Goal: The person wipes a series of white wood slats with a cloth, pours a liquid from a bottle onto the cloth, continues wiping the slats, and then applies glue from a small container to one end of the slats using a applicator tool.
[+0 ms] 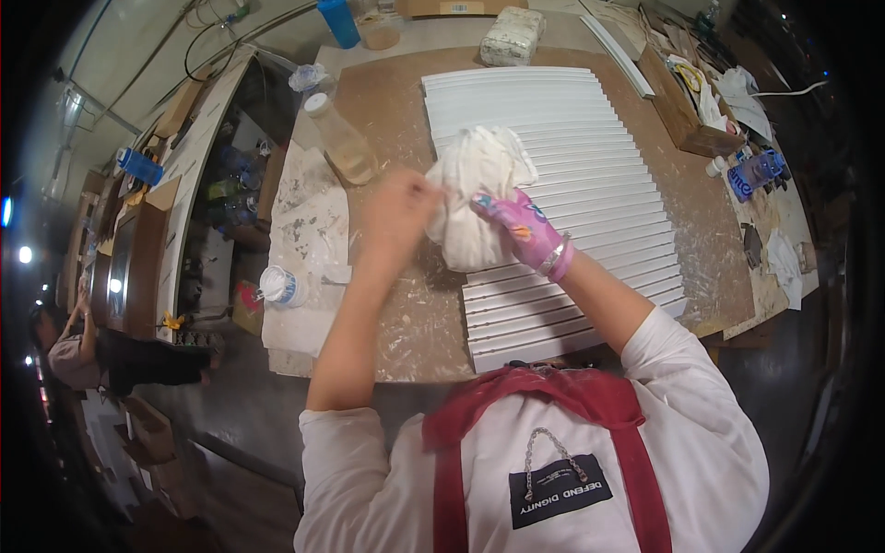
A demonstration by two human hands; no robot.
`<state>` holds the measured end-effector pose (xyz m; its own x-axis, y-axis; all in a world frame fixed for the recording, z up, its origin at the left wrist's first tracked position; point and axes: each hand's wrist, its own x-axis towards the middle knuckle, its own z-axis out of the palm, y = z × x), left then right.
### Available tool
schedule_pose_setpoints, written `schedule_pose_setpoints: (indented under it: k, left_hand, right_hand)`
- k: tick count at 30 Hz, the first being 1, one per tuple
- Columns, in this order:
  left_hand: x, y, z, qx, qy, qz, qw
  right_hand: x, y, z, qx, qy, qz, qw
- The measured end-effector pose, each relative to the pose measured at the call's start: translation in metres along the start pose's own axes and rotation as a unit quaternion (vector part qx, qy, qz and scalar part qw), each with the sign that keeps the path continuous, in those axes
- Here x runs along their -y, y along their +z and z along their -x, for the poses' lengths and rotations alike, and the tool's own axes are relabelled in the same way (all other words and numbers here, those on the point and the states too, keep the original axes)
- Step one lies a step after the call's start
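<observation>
A bunched white cloth [479,203] is held up over the table by my right hand [525,226], which wears a pink patterned glove and is closed on it. My bare left hand [406,207] is at the cloth's left edge. Motion smears its fingers, so I cannot tell whether they grip the cloth. Beneath lie many white slats [590,184], side by side in a fanned row on a brown board [406,323]. The cloth and my right forearm hide some of the slats.
Left of the slats are a bottle of cloudy liquid [343,143], a stained white sheet [309,221] and a small tub [279,286]. A wrapped block [512,37] sits at the back. A wooden box [687,111] stands right. Another person [92,355] is far left.
</observation>
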<state>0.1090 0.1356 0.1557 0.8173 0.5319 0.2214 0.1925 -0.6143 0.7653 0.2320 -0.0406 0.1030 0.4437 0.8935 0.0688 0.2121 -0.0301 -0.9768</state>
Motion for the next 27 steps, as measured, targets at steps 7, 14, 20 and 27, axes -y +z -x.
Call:
schedule_pose_setpoints:
  k: [7, 14, 20, 27]
  left_hand:
    - [0.042, 0.030, 0.014, 0.054, -0.221, 0.389, 0.893]
    - [0.055, 0.040, 0.014, 0.091, -0.271, 0.648, 0.706]
    - [0.064, 0.044, 0.003, 0.064, -0.167, 0.175, 0.968]
    - [0.100, 0.031, -0.001, -0.024, -0.269, 0.375, 0.887]
  right_hand:
    - [0.027, 0.007, -0.023, -0.007, 0.161, -0.247, 0.955]
    - [-0.001, 0.002, -0.026, 0.060, 0.220, -0.563, 0.794]
    - [-0.017, 0.009, -0.028, -0.057, 0.140, -0.403, 0.903]
    - [-0.023, -0.023, -0.043, -0.149, 0.104, -0.436, 0.882]
